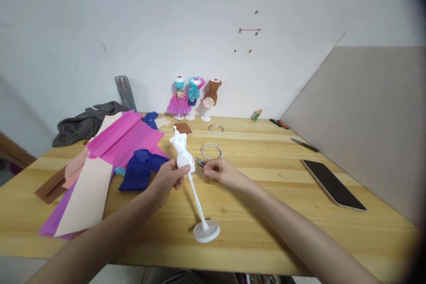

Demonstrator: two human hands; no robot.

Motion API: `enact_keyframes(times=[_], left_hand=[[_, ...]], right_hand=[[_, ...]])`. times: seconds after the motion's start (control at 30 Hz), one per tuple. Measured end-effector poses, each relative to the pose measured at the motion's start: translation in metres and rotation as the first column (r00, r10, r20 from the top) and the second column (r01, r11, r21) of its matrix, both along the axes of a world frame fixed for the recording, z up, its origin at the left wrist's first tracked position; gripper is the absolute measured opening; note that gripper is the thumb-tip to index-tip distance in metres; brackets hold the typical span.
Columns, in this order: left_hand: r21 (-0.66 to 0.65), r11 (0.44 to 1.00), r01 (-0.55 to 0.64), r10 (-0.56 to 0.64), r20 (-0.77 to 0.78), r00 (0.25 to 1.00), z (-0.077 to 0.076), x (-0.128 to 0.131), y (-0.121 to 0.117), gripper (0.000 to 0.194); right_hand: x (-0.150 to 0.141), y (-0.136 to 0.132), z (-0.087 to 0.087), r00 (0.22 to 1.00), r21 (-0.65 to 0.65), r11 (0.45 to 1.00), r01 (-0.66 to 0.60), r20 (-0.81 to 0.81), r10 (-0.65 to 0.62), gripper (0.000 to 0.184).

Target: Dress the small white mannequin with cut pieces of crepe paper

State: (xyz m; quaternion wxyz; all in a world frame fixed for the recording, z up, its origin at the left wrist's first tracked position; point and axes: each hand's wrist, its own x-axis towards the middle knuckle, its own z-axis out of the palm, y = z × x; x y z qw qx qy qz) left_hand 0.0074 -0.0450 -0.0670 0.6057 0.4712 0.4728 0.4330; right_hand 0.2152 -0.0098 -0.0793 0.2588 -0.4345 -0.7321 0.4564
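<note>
Left hand (167,176): pinching our mannequin (181,145) at the hips, best kept steady
Right hand (222,172): we're gripping the pointy tool (200,162), tips best off our thumb

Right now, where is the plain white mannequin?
In the head view, the white mannequin leans just left of centre, held by the left hand, right of the blue material.

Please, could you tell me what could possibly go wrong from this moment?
The pointed tool in the right hand points toward the white mannequin and the left hand, so a slip might scratch the surface or nick a finger.

The mannequin leans on its thin stem, so it could perhaps topple if the left hand let go.
</note>
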Motion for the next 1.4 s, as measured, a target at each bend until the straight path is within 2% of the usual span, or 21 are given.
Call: enact_keyframes(times=[0.03, 0.07, 0.2, 0.33, 0.43, 0.6, 0.77, 0.9, 1.0, 1.23, 1.4], left_hand=[[0.018, 1.000, 0.005, -0.005, 0.007, 1.000, 0.002, 0.001, -0.003, 0.046], [0.038, 0.999, 0.008, -0.008, 0.016, 1.000, 0.005, 0.002, -0.007, 0.045], [0.114, 0.993, 0.010, -0.017, 0.068, 0.998, 0.018, 0.005, -0.021, 0.039], [0.210, 0.977, -0.033, 0.028, 0.028, 0.999, 0.033, 0.001, -0.025, 0.034], [0.327, 0.941, -0.086, 0.097, -0.018, 0.995, 0.039, -0.004, -0.020, 0.034], [0.382, 0.920, -0.089, 0.124, -0.070, 0.990, 0.039, -0.006, -0.004, 0.034], [0.385, 0.922, -0.048, 0.096, -0.105, 0.990, 0.038, -0.005, 0.004, 0.030], [0.407, 0.913, -0.020, 0.077, -0.124, 0.989, 0.037, -0.003, 0.001, 0.032], [0.441, 0.898, -0.010, 0.085, -0.151, 0.985, 0.034, -0.002, -0.004, 0.031], [0.404, 0.914, 0.036, 0.020, -0.135, 0.991, 0.027, 0.000, -0.010, 0.028], [0.394, 0.919, 0.023, 0.039, -0.149, 0.988, 0.026, -0.002, -0.016, 0.027]], right_hand=[[0.009, 0.009, -0.002, 0.990, 0.151, 0.983, 0.101, 0.079, -0.114, 0.023], [0.017, 0.018, -0.004, 0.978, 0.215, 0.963, 0.165, 0.091, -0.188, 0.018], [0.042, 0.043, -0.014, 0.943, 0.330, 0.909, 0.254, 0.125, -0.309, 0.015], [0.049, 0.051, -0.024, 0.943, 0.406, 0.894, 0.191, 0.179, -0.282, 0.032], [0.048, 0.053, -0.030, 0.952, 0.430, 0.896, 0.108, 0.213, -0.218, 0.039], [0.047, 0.051, -0.033, 0.955, 0.439, 0.897, 0.051, 0.241, -0.172, 0.025], [0.051, 0.049, -0.032, 0.950, 0.452, 0.875, 0.171, 0.159, -0.268, 0.016], [0.050, 0.047, -0.031, 0.936, 0.391, 0.865, 0.316, 0.021, -0.351, 0.009], [0.043, 0.042, -0.027, 0.928, 0.285, 0.884, 0.371, -0.089, -0.361, 0.017], [0.015, 0.020, 0.006, 0.903, 0.084, 0.928, 0.363, -0.277, -0.328, 0.026], [-0.004, -0.003, 0.028, 0.817, -0.181, 0.942, 0.282, -0.471, -0.334, 0.030]])
